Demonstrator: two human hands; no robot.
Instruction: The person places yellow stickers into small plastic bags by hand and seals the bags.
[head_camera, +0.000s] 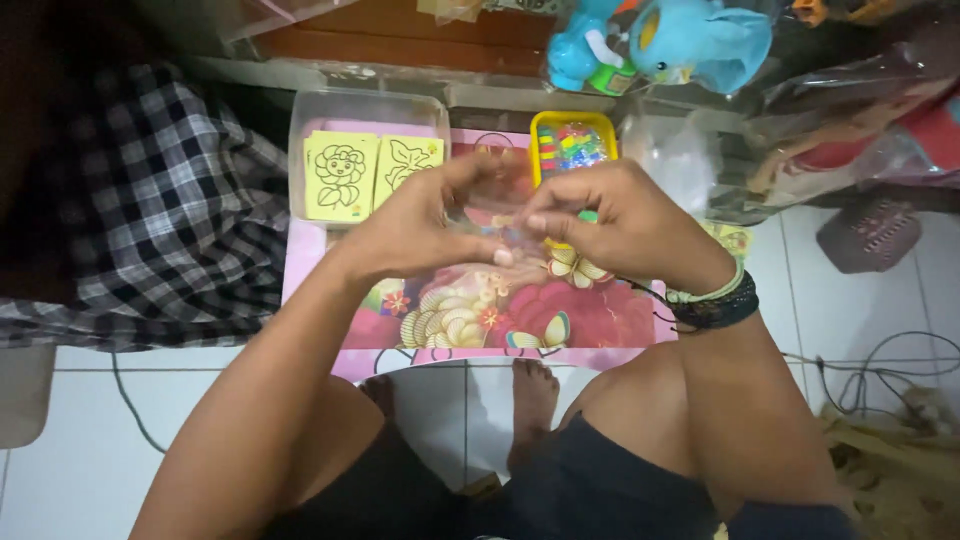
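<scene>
Left hand (415, 232) and right hand (620, 222) raised together over the pink flowered desk (600, 320). Fingers (510, 255) of both pinched shut on a small clear plastic piece (495, 205), held between the hands, above the desk's middle. Behind the left hand, a clear tray (310, 120) with two yellow picture cards (340, 175). Behind the right, a yellow box (572, 145) of coloured bits. Farther back, a blue toy (690, 40). At left, checked cloth (170, 200). Dark and green bands (712, 300) on the right wrist.
</scene>
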